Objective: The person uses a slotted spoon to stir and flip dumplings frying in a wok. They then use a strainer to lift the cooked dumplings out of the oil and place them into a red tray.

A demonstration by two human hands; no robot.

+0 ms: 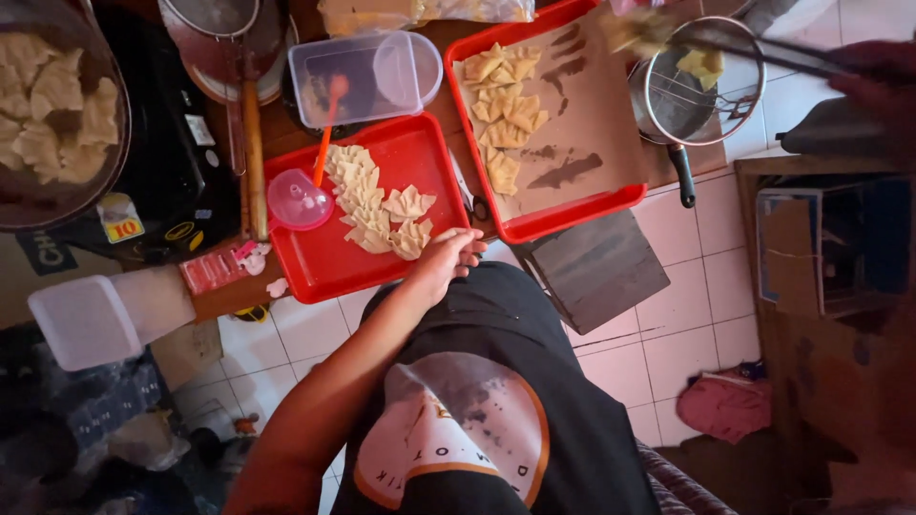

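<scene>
- Head view: I am watching the left hand [448, 256] resting at the near corner of the near red tray [315, 272]. Its fingers [469, 254] are curling loosely by the rim, and I cannot tell whether they are gripping it or only lying there.
- Head view: the folded dough pieces [377, 205] are lying in a pale heap on that tray, just beyond the left fingertips. I judge them light, soft and easily torn or squashed. Each is best lifted by its thicker pinched folds or supported from below, not nipped by a thin corner.
- Head view: the right hand [873, 72], blurred at the upper right edge, is clenching around long dark tongs [763, 48]. The tongs are carrying a yellowish fried piece [637, 29] near the wire strainer [701, 91]. That piece looks crisp, brittle and probably greasy, so a light squeeze across its middle would suit.
- Head view: more fried pieces [501, 105] are draining on brown paper in the far red tray [572, 221].
- Head view: a pink ladle [299, 198] is sitting on the near tray's left side, with a clear plastic box [363, 76] beyond it.
</scene>
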